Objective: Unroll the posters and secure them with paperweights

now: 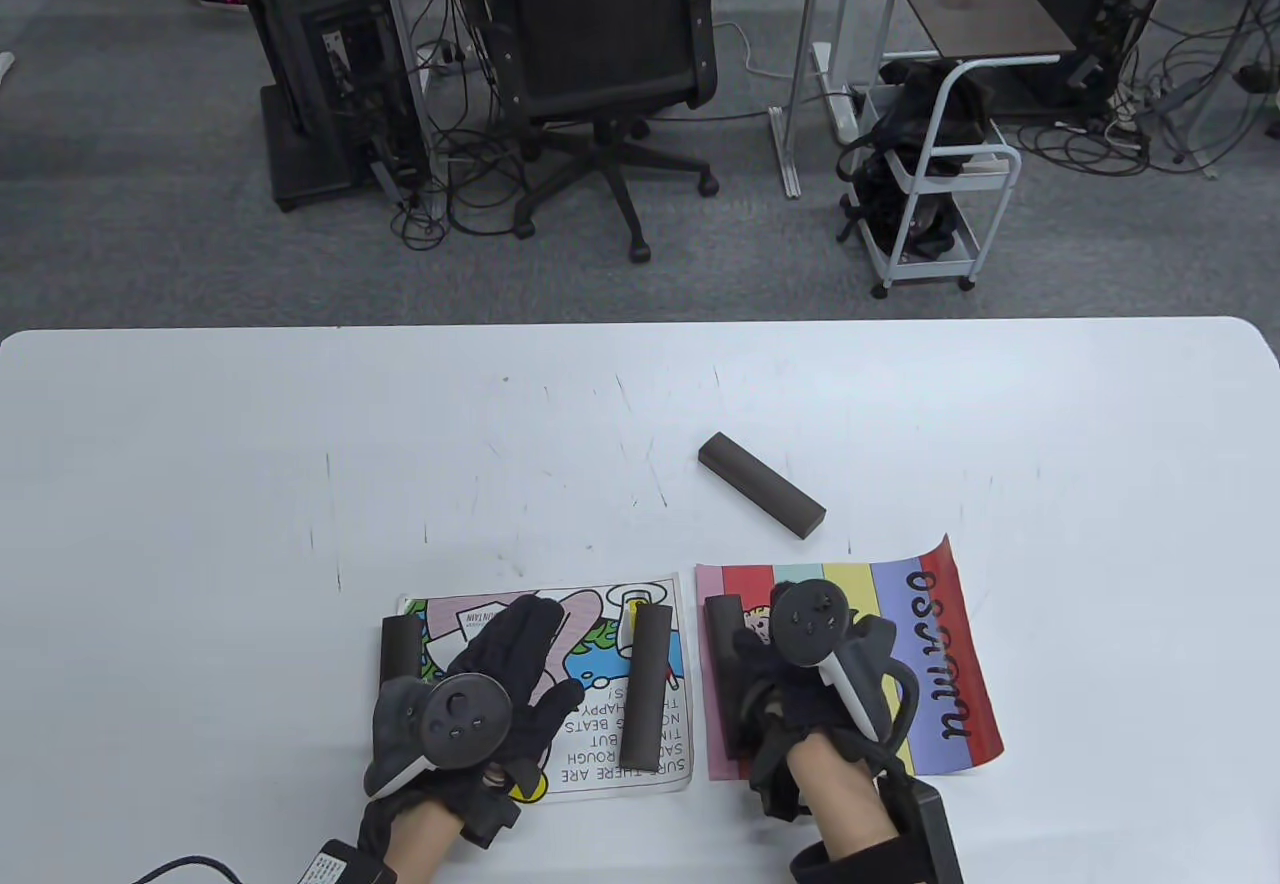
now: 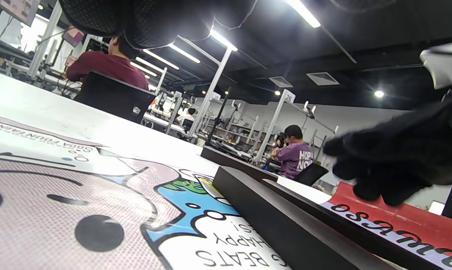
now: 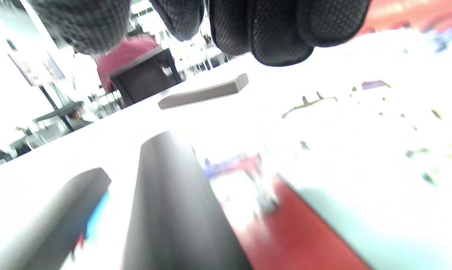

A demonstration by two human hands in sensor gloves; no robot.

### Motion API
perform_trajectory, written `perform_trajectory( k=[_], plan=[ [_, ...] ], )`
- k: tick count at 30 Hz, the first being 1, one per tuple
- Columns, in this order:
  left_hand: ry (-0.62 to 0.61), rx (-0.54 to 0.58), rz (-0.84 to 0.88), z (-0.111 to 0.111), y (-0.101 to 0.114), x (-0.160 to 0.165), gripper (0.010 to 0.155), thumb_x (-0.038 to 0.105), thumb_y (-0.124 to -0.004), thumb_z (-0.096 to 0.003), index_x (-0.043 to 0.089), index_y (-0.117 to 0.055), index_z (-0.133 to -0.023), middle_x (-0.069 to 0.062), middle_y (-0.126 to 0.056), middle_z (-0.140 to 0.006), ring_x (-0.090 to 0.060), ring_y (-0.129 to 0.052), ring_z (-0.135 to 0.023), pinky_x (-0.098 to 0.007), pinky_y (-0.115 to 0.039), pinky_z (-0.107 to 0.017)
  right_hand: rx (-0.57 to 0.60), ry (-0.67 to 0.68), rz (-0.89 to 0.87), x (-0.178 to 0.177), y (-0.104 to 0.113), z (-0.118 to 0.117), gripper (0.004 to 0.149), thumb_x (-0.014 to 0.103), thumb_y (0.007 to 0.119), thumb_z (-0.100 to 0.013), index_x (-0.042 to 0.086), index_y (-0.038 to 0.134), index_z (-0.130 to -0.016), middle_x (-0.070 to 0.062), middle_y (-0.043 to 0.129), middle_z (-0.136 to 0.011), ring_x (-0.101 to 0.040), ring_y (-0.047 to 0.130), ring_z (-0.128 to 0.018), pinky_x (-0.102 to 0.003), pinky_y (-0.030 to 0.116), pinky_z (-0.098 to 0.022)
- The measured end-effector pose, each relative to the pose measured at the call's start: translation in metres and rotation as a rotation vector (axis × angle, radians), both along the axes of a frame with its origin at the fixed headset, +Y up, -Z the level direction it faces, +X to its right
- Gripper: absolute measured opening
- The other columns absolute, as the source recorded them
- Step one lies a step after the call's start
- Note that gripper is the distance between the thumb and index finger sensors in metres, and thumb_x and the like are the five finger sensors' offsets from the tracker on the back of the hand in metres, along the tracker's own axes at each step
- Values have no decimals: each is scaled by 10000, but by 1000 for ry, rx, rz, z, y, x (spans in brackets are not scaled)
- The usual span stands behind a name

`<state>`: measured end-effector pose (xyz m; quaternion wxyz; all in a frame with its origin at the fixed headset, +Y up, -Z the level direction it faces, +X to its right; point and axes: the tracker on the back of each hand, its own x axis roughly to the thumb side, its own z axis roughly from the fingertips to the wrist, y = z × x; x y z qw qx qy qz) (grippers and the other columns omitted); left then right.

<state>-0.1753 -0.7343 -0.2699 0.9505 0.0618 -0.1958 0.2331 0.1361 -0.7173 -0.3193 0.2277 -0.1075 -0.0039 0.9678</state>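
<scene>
- Table view: two posters were laid flat on the desk (image 1: 200, 444); the cartoon poster (image 1: 600, 724) was pinned by one paperweight (image 1: 645, 689) just right of the left hand (image 1: 490, 694) and another bar (image 1: 401, 646) at its far-left edge.
- The left hand was spread flat on that poster, gripping nothing.
- The striped poster (image 1: 930, 664) was weighted only at its left edge by a bar (image 1: 722, 624), beside the right hand (image 1: 800, 684), whose grip cannot be told.
- The last paperweight (image 1: 762, 497), lying beyond the right hand, was judged still to be placed on the lifted right edge.
</scene>
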Motion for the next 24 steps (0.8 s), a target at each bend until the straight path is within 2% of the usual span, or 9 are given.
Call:
perform_trajectory(
  k=[6,11,14,19,22,24],
  plan=[
    [-2,-9,1,0,-1,0,779,606,-619,-440,177,-473,-1074,-167,-510,-1110,-446,-628,-1018,-606,-616,-682,57,-41,-19,7,29,-31,731,541,753,-448,201,464,-1027,-166,487,-1087,-477,524,-964,-595,525,-692],
    [7,7,-18,-1,0,-1,778,604,-621,-441,177,-474,-1075,-166,-513,-1110,-445,-629,-1019,-607,-615,-682,35,-76,49,7,32,-71,718,535,760,-447,224,470,-1026,-152,506,-1090,-471,530,-974,-602,531,-692],
    [10,8,-22,-1,0,-1,775,603,-622,-441,179,-478,-1073,-166,-514,-1109,-444,-631,-1018,-607,-614,-683,-12,-96,94,4,25,-99,726,535,763,-444,218,467,-1025,-152,502,-1091,-470,515,-980,-605,523,-695],
    [17,-5,-19,-4,-2,-2,768,594,-627,-443,177,-482,-1071,-167,-514,-1108,-441,-631,-1019,-607,-614,-683,-121,-95,149,-4,3,-141,720,532,776,-436,241,476,-1023,-131,513,-1096,-468,498,-991,-607,519,-697],
    [22,-10,-20,-4,-2,-3,769,594,-628,-444,174,-482,-1072,-168,-515,-1108,-444,-630,-1018,-609,-613,-683,-183,-92,189,-9,-11,-158,745,537,781,-430,225,459,-1024,-126,500,-1100,-469,491,-994,-610,535,-689],
    [27,-8,-25,-3,-2,-3,766,590,-629,-445,174,-483,-1071,-168,-516,-1107,-443,-631,-1018,-609,-613,-683,-272,-85,226,-13,-23,-170,773,544,783,-424,216,430,-1029,-126,478,-1106,-469,471,-1000,-611,527,-692]
  ],
)
